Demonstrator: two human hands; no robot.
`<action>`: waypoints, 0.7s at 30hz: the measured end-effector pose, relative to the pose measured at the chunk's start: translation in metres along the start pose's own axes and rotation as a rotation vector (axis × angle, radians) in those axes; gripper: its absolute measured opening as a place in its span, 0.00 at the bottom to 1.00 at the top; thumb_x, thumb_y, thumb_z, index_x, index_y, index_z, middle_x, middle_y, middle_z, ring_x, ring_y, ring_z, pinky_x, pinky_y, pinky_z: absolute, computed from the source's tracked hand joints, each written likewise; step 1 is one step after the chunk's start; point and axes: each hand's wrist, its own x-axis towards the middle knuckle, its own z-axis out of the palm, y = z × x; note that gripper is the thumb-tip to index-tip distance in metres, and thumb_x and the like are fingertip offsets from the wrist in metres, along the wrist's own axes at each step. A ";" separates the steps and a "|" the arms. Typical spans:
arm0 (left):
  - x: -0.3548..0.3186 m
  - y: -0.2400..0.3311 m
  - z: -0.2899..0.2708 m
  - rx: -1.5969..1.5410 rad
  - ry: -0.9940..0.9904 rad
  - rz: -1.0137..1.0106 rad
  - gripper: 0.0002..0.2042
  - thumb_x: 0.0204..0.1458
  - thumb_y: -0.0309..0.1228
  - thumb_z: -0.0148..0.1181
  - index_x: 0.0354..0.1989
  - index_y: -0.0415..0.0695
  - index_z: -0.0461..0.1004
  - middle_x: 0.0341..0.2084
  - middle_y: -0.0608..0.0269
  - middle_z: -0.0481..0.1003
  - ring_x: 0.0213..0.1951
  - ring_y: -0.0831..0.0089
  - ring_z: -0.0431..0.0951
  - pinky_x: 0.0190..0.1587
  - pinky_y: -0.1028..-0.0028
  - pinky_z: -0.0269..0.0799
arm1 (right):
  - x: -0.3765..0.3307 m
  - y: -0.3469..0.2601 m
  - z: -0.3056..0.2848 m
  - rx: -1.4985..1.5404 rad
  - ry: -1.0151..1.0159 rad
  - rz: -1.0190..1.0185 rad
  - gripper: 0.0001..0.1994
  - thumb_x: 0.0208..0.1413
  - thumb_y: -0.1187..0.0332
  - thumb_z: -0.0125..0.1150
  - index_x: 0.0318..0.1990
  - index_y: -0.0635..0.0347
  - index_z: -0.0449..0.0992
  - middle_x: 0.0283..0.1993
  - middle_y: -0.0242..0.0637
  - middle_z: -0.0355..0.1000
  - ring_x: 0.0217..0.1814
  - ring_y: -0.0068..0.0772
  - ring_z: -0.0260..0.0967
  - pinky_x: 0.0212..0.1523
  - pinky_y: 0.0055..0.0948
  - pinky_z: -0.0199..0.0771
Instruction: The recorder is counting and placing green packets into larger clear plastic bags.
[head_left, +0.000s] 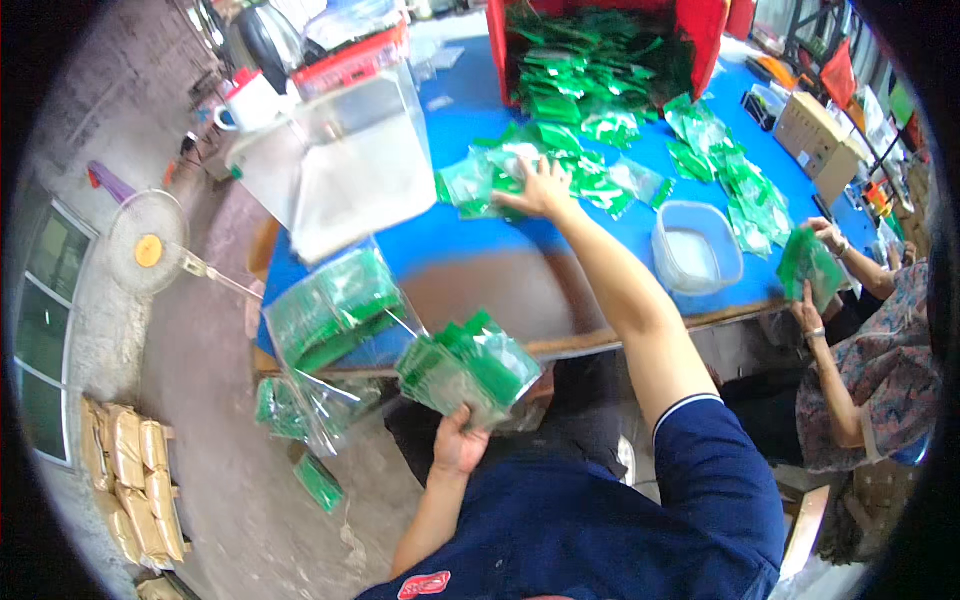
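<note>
My left hand (458,440) grips a thick stack of green and clear sachets (468,368) just off the near edge of the blue table (470,235). My right arm stretches out over the table, and my right hand (540,188) lies flat on a loose heap of the same green sachets (560,165), fingers spread across them. More sachets spill out of a tipped red crate (700,30) at the far side. A clear bag packed with green sachets (330,305) rests on the table's near left corner.
A clear plastic tub (697,250) stands to the right of my arm. A big clear container (350,165) is at the far left. Another person's hands (822,270) hold sachets at the right. On the floor to the left are a fan (148,245) and brown bags (130,480).
</note>
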 end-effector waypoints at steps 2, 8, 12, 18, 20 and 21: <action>-0.005 0.004 0.016 0.035 -0.011 0.031 0.34 0.53 0.30 0.63 0.68 0.41 0.57 0.66 0.50 0.64 0.67 0.44 0.61 0.66 0.33 0.56 | -0.022 0.006 0.030 -0.105 0.132 -0.094 0.50 0.48 0.23 0.50 0.73 0.45 0.55 0.74 0.61 0.48 0.75 0.72 0.42 0.70 0.71 0.36; -0.018 0.018 0.010 0.025 0.008 -0.004 0.32 0.49 0.24 0.64 0.65 0.42 0.63 0.63 0.55 0.69 0.66 0.53 0.65 0.70 0.48 0.57 | -0.136 0.009 -0.020 0.019 0.029 -0.462 0.31 0.61 0.45 0.55 0.67 0.50 0.63 0.69 0.61 0.55 0.74 0.68 0.46 0.70 0.68 0.41; -0.009 0.033 0.001 -0.008 -0.112 -0.030 0.28 0.50 0.22 0.65 0.63 0.42 0.66 0.58 0.60 0.73 0.62 0.60 0.70 0.66 0.57 0.63 | -0.186 -0.005 -0.056 -0.044 -0.090 -0.660 0.24 0.61 0.56 0.56 0.61 0.58 0.67 0.70 0.52 0.59 0.76 0.59 0.47 0.73 0.64 0.40; 0.005 0.020 0.032 0.009 0.012 -0.025 0.28 0.53 0.21 0.63 0.64 0.41 0.64 0.58 0.59 0.71 0.62 0.59 0.70 0.66 0.56 0.63 | -0.230 -0.006 -0.062 0.472 -0.500 -0.749 0.25 0.62 0.62 0.54 0.64 0.62 0.64 0.69 0.53 0.61 0.74 0.53 0.54 0.74 0.51 0.49; 0.000 0.017 0.031 -0.006 0.061 -0.025 0.27 0.53 0.21 0.62 0.63 0.41 0.64 0.57 0.59 0.72 0.62 0.60 0.70 0.67 0.55 0.63 | -0.210 -0.017 -0.062 0.400 0.054 -0.470 0.30 0.62 0.55 0.56 0.66 0.64 0.62 0.69 0.56 0.59 0.74 0.57 0.53 0.73 0.51 0.51; 0.000 0.016 0.033 0.004 0.052 -0.031 0.27 0.53 0.21 0.62 0.63 0.41 0.64 0.57 0.59 0.72 0.62 0.60 0.70 0.67 0.55 0.63 | -0.201 -0.011 -0.053 0.162 0.112 -0.450 0.38 0.59 0.47 0.59 0.67 0.67 0.60 0.69 0.60 0.57 0.73 0.62 0.52 0.72 0.52 0.52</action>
